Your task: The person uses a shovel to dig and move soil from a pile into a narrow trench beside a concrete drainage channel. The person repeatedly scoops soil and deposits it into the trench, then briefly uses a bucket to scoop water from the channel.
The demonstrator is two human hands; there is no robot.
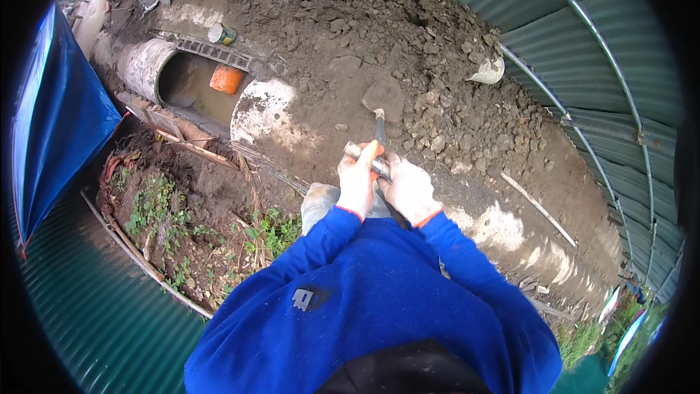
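A shovel (pixel 380 130) with a dark shaft stands out in front of me, held in both hands. Its blade (pixel 384 100) is coated with mud and rests at the loose soil (pixel 437 73). My left hand (pixel 357 181), in a white work glove with an orange cuff, is closed around the upper handle. Close beside it, my right hand (pixel 410 191), gloved the same way, grips the handle too. The two hands partly hide the handle's top end.
Left of the soil, a large concrete pipe (pixel 146 66) opens onto muddy water with an orange container (pixel 226 79). A ladder (pixel 211 52) lies beyond. A blue tarp (pixel 62 117) hangs left; corrugated green sheets (pixel 583 51) and metal tubes wall the right. A stick (pixel 539 209) lies right.
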